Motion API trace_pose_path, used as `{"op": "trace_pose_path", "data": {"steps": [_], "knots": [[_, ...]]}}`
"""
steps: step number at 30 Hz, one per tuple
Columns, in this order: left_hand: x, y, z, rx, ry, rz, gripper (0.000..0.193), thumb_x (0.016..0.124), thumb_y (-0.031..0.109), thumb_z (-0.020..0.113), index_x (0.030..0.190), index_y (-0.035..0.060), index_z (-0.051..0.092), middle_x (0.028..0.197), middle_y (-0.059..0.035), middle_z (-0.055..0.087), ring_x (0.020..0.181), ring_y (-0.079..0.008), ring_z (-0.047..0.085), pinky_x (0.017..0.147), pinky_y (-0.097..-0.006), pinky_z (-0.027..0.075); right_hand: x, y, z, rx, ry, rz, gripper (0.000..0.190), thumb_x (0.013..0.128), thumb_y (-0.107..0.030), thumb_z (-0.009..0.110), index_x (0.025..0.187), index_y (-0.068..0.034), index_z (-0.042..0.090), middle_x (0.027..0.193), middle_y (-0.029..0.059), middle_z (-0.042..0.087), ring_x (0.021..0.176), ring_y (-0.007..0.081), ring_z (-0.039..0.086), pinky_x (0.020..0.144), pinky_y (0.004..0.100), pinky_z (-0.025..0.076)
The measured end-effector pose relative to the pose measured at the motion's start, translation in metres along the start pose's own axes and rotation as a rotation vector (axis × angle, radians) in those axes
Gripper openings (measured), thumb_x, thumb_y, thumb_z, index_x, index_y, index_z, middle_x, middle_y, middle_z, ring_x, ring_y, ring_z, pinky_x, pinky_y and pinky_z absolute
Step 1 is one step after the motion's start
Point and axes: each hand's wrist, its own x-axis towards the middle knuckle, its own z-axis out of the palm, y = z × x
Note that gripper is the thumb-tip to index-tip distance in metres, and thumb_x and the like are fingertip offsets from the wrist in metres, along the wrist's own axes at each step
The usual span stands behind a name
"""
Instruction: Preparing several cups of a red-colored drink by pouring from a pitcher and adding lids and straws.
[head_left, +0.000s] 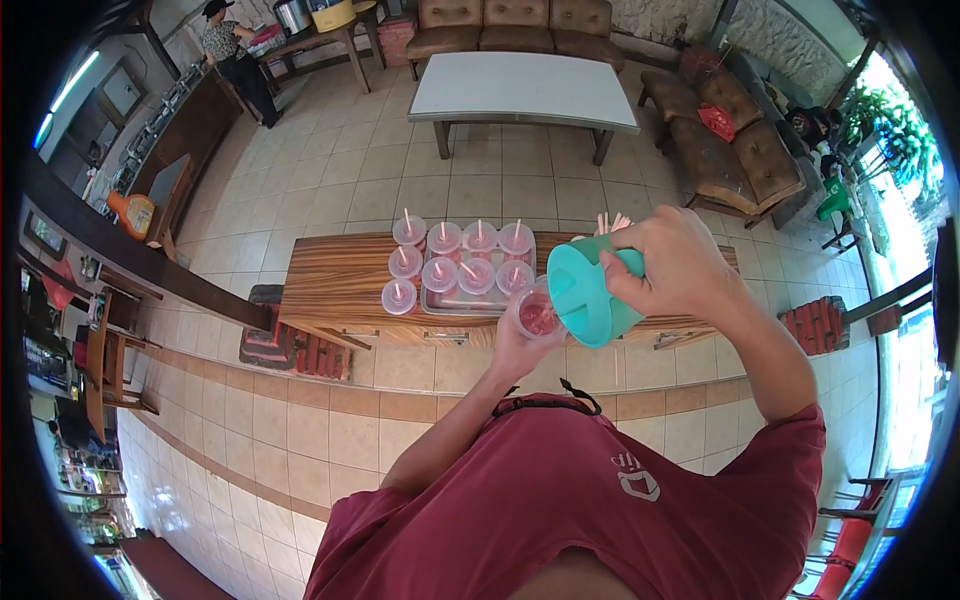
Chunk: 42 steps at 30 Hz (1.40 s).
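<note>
My left hand (520, 346) holds a clear plastic cup (538, 313) with pink-red contents, in front of the wooden counter. Gripped in my right hand (675, 262) is a turquoise lidded pitcher (592, 296), tilted towards the cup with its lid close to the cup's rim. Whether liquid is flowing is hard to tell. To the left stand several lidded cups of pink drink with straws (476, 276), some on a metal tray (465, 301) and some directly on the wood. Behind the pitcher, a bunch of straws (613, 223) is partly hidden.
The wood-grain counter (337, 277) has drawers along its near side. Beyond it are a white-topped table (525, 86), a brown sofa (517, 34) and a brown couch (720, 142). A person (238, 64) stands at the far left. Brick bases (300, 352) flank the counter.
</note>
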Motion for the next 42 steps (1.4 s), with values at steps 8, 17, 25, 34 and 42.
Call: {"op": "trace_pose_path", "data": {"steps": [8,17,25,34,42], "knots": [[-0.001,0.007,0.000,-0.094,-0.023,-0.020,0.070,0.079,0.006,0.089,0.139,0.0026,0.052,0.127,-0.0079,0.064,0.118,-0.0155,0.063,0.105,-0.0345,0.052,0.000,0.001,0.002,0.008,0.017,-0.022,0.037,0.084,-0.034,0.066,0.061,-0.005,0.069,0.053,0.0198,0.057,0.050,0.0423,0.057,0.051,0.0494,0.047],[-0.002,0.010,0.002,-0.137,-0.025,-0.010,0.067,0.082,0.005,0.087,0.139,0.0021,0.051,0.127,-0.0082,0.064,0.118,-0.0144,0.063,0.103,-0.0331,0.053,-0.001,0.003,0.000,-0.007,0.013,-0.040,0.029,0.084,-0.029,0.067,0.066,-0.006,0.069,0.056,0.0190,0.056,0.052,0.0426,0.056,0.050,0.0507,0.044],[-0.002,0.010,0.003,-0.207,-0.036,-0.024,0.066,0.082,0.003,0.087,0.138,0.0027,0.052,0.125,-0.0066,0.065,0.115,-0.0137,0.065,0.100,-0.0312,0.054,0.000,0.001,0.001,-0.015,0.049,-0.045,0.039,0.084,-0.034,0.065,0.058,-0.005,0.067,0.051,0.0185,0.056,0.049,0.0420,0.056,0.050,0.0493,0.048],[-0.003,0.005,0.004,-0.245,-0.025,-0.011,0.067,0.081,0.003,0.088,0.138,0.0032,0.052,0.125,-0.0071,0.065,0.115,-0.0149,0.065,0.103,-0.0330,0.053,0.001,0.002,0.000,-0.008,0.049,-0.049,0.038,0.083,-0.034,0.065,0.058,-0.005,0.067,0.051,0.0185,0.056,0.049,0.0418,0.057,0.051,0.0487,0.048],[-0.002,0.009,0.005,-0.236,-0.005,-0.030,0.068,0.081,0.004,0.089,0.137,0.0019,0.051,0.123,-0.0074,0.066,0.115,-0.0143,0.065,0.102,-0.0330,0.054,0.000,0.007,0.000,-0.013,0.007,-0.042,0.027,0.082,-0.028,0.067,0.067,-0.006,0.070,0.055,0.0184,0.054,0.051,0.0414,0.055,0.049,0.0490,0.043]]}}
